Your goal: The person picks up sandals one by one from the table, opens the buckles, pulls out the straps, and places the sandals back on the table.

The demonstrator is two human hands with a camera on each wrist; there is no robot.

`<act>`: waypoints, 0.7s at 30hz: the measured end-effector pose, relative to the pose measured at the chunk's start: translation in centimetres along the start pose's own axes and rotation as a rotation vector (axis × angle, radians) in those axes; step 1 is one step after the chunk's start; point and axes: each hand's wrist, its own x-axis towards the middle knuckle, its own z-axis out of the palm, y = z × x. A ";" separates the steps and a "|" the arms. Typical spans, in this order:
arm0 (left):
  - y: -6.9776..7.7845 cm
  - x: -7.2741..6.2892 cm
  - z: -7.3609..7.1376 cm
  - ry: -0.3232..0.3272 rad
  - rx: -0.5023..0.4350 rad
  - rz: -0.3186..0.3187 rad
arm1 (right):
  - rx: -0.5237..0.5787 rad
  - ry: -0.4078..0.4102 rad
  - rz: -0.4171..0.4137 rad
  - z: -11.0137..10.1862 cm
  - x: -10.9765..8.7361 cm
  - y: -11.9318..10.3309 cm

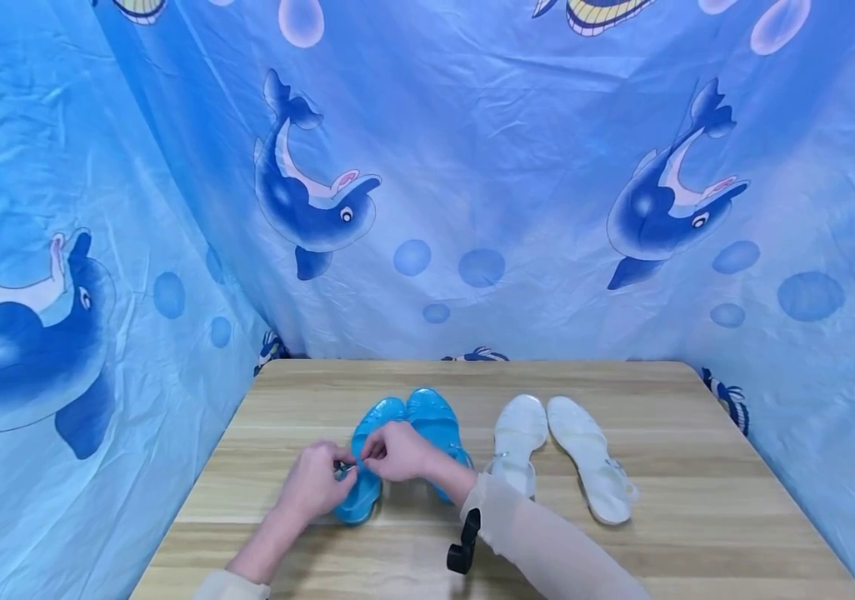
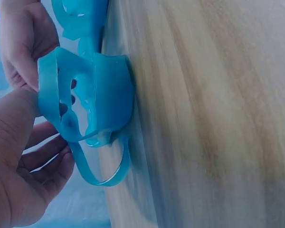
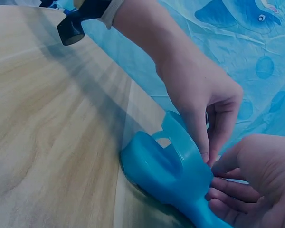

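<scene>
A blue jelly sandal [image 1: 358,503] lies heel toward me between my hands, another blue sandal [image 1: 433,408] close on its right. My left hand [image 1: 315,479] pinches the near sandal's ankle strap beside a small silvery buckle [image 1: 342,469]. From the right, my right hand [image 1: 401,452] brings thumb and index together on the same strap. The fingertips of both hands meet at the strap's upper edge in the right wrist view, partly hiding it. A thin strap loop [image 2: 104,180] hangs beside the heel [image 2: 116,90] in the left wrist view.
Two white sandals [image 1: 521,417] [image 1: 585,450] lie side by side right of the blue ones on a wood-grain table [image 1: 697,517]. A blue dolphin-print curtain [image 1: 487,192] stands round the far edge and sides. A black camera mount [image 1: 463,546] hangs under my right wrist.
</scene>
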 end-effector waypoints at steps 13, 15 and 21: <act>-2.4 2.0 -1.2 -0.307 -0.246 -0.086 | -0.083 -0.002 0.028 0.9 0.2 -0.5; -2.8 2.3 -1.3 -0.347 -0.268 -0.062 | -0.084 0.004 0.045 1.0 0.1 -0.4; -2.8 2.5 -1.6 -0.386 -0.312 -0.072 | -0.060 0.044 0.096 1.2 -0.3 -0.3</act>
